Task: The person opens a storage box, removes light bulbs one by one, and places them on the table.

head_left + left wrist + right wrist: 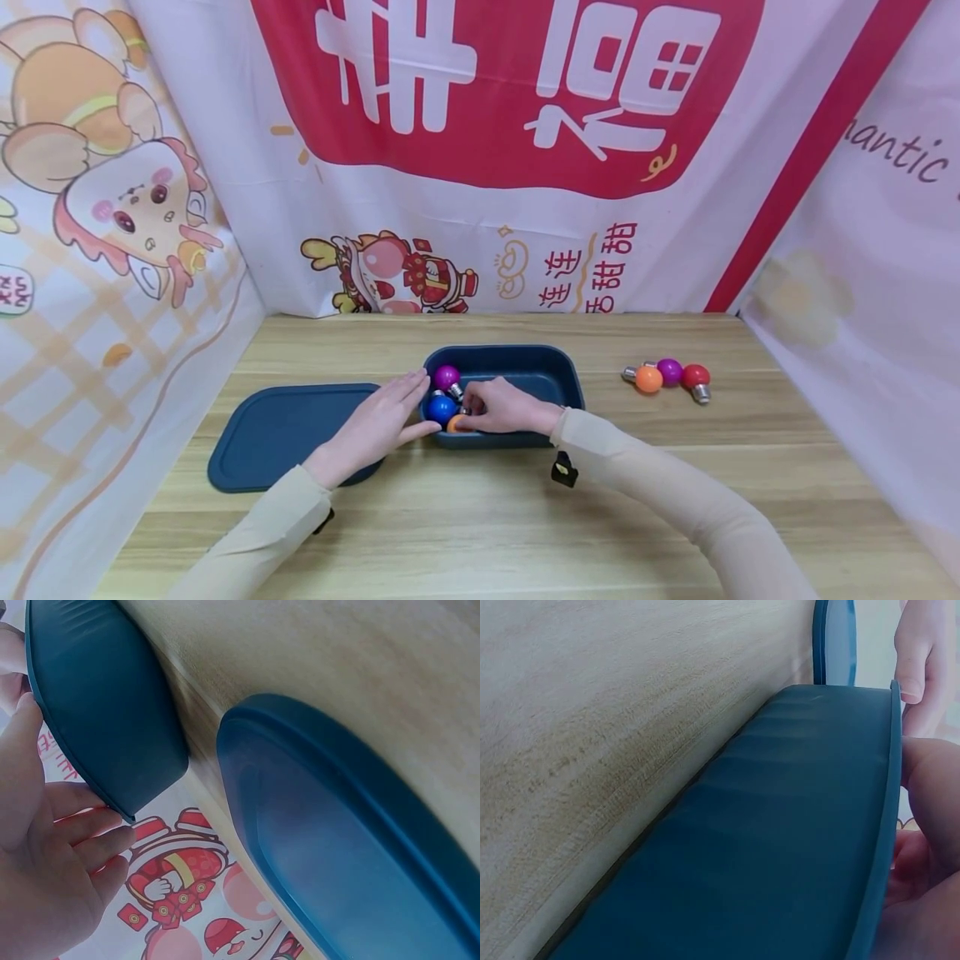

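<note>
A dark blue rectangular box (540,442) stands on the wooden table with its top uncovered. My right hand (506,407) reaches inside and pinches an orange light bulb (454,423) at the near left corner. Beside that bulb lie a blue light bulb (441,409) and a purple light bulb (447,377), both within the box. With fingers fairly straight, my left hand (378,422) touches the box's left rim; the left wrist view shows its fingertips against that edge. In the right wrist view, the box wall (780,825) hides the right fingertips.
A matching blue lid (285,437) lies flat left of the box, partly under my left forearm. On the table at right sit an orange bulb (648,380), a purple bulb (669,372) and a red bulb (696,377). Printed cloth (480,200) hangs behind and on both sides.
</note>
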A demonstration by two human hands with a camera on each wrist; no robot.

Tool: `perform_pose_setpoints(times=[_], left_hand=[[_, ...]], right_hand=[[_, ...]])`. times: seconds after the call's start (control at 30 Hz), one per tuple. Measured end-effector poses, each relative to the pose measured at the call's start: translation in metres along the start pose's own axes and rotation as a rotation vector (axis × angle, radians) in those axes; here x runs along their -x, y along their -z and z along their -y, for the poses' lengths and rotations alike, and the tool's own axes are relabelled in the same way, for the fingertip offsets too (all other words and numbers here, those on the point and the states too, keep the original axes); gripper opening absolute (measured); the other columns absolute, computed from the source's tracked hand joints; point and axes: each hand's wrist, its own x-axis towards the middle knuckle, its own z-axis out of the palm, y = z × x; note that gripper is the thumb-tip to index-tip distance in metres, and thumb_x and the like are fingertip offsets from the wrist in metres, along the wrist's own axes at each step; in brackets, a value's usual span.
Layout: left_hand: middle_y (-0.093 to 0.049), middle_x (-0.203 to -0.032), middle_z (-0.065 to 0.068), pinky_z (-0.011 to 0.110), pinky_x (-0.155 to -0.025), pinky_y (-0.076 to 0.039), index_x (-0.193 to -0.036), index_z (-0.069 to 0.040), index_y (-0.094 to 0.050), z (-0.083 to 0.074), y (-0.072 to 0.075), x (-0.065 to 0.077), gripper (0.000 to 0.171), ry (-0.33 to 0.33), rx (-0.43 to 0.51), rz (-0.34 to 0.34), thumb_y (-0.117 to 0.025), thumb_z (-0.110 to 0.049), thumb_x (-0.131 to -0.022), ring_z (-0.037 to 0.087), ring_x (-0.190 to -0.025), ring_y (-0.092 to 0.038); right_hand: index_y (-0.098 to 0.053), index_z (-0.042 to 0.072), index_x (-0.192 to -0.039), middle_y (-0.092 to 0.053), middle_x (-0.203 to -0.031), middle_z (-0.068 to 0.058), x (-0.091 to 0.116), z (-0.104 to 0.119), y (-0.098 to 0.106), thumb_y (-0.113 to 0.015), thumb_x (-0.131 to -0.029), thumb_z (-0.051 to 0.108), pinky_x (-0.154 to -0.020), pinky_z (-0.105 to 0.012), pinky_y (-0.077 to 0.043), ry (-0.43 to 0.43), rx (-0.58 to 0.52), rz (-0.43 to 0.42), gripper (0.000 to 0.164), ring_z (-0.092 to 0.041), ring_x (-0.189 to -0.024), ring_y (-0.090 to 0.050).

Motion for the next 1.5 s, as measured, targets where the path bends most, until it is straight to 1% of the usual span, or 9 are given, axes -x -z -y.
perform_pose_setpoints(times=[0.27,0.47,0.6,0.67,0.77,0.9,1.0,1.3,1.5], left_hand=[[-0.046,-0.153,0.018,0.052,-0.113,-0.042,-0.146,-0.001,-0.047,-0.001,0.0,-0.001,0.078,0.0,0.005,0.001,-0.061,-0.055,-0.092,0.034,-0.141,-0.047],[-0.046,-0.153,0.018,0.052,-0.114,-0.042,-0.146,0.0,-0.046,-0.001,0.0,-0.001,0.078,0.003,0.006,0.004,-0.061,-0.055,-0.092,0.035,-0.142,-0.046],[-0.046,-0.152,0.019,0.053,-0.114,-0.042,-0.146,0.0,-0.047,-0.002,0.002,-0.001,0.078,0.009,0.011,0.001,-0.062,-0.054,-0.091,0.035,-0.141,-0.046],[-0.047,-0.152,0.019,0.053,-0.113,-0.042,-0.145,0.0,-0.048,-0.002,0.002,-0.001,0.078,0.003,0.012,-0.008,-0.063,-0.053,-0.091,0.036,-0.14,-0.047],[-0.048,-0.15,0.02,0.053,-0.112,-0.043,-0.144,0.001,-0.049,-0.003,0.001,-0.001,0.078,-0.014,0.008,-0.023,-0.064,-0.053,-0.09,0.037,-0.139,-0.049],[-0.049,-0.15,0.021,0.052,-0.112,-0.044,-0.143,0.002,-0.049,-0.004,0.0,0.0,0.077,-0.019,-0.002,-0.029,-0.064,-0.052,-0.091,0.037,-0.138,-0.049],[-0.049,-0.15,0.021,0.052,-0.112,-0.044,-0.143,0.002,-0.049,-0.004,0.001,0.0,0.077,-0.015,-0.008,-0.032,-0.063,-0.053,-0.091,0.036,-0.139,-0.049],[-0.049,-0.149,0.021,0.052,-0.111,-0.044,-0.143,0.002,-0.05,-0.003,0.0,0.0,0.076,-0.027,-0.004,-0.039,-0.063,-0.053,-0.091,0.037,-0.138,-0.049],[-0.047,-0.151,0.02,0.052,-0.112,-0.043,-0.145,0.0,-0.048,-0.002,0.0,0.001,0.077,-0.003,0.007,-0.017,-0.061,-0.054,-0.092,0.036,-0.14,-0.048]], right_hand=[[-0.066,0.007,-0.113,-0.073,-0.094,-0.003,0.003,-0.008,0.004,-0.07,-0.093,0.036,-0.066,-0.017,-0.054,-0.018,0.0,0.027,0.036,-0.007,-0.07,-0.062],[-0.065,0.006,-0.113,-0.073,-0.095,-0.006,0.008,-0.015,0.012,-0.072,-0.091,0.028,-0.069,-0.023,-0.058,-0.069,0.004,0.009,0.031,-0.01,-0.071,-0.063],[-0.067,0.004,-0.112,-0.074,-0.095,-0.007,0.008,-0.013,0.012,-0.07,-0.094,0.029,-0.07,-0.025,-0.059,-0.034,0.024,0.005,0.031,-0.011,-0.072,-0.063],[-0.068,0.004,-0.11,-0.074,-0.094,-0.007,0.007,-0.01,0.009,-0.068,-0.094,0.031,-0.069,-0.022,-0.057,-0.004,0.038,0.005,0.031,-0.01,-0.071,-0.062],[-0.068,0.004,-0.106,-0.071,-0.085,-0.004,0.005,-0.007,0.004,-0.068,-0.094,0.034,-0.061,-0.017,-0.052,0.021,0.062,0.009,0.033,-0.008,-0.064,-0.059],[-0.067,0.002,-0.1,-0.064,-0.072,-0.001,0.001,-0.002,0.002,-0.071,-0.092,0.037,-0.051,-0.015,-0.041,-0.012,0.057,0.009,0.036,-0.009,-0.055,-0.053],[-0.066,0.001,-0.098,-0.061,-0.07,-0.001,-0.001,0.001,0.002,-0.072,-0.091,0.035,-0.05,-0.015,-0.039,-0.034,0.047,0.006,0.036,-0.01,-0.054,-0.052],[-0.069,0.006,-0.102,-0.067,-0.081,-0.001,0.001,-0.002,0.005,-0.073,-0.091,0.029,-0.059,-0.016,-0.049,-0.079,0.029,0.026,0.026,-0.009,-0.062,-0.057],[-0.07,0.008,-0.101,-0.07,-0.089,-0.002,0.007,-0.008,0.011,-0.075,-0.089,0.026,-0.069,-0.022,-0.056,-0.102,0.017,0.003,0.022,-0.011,-0.07,-0.06]])
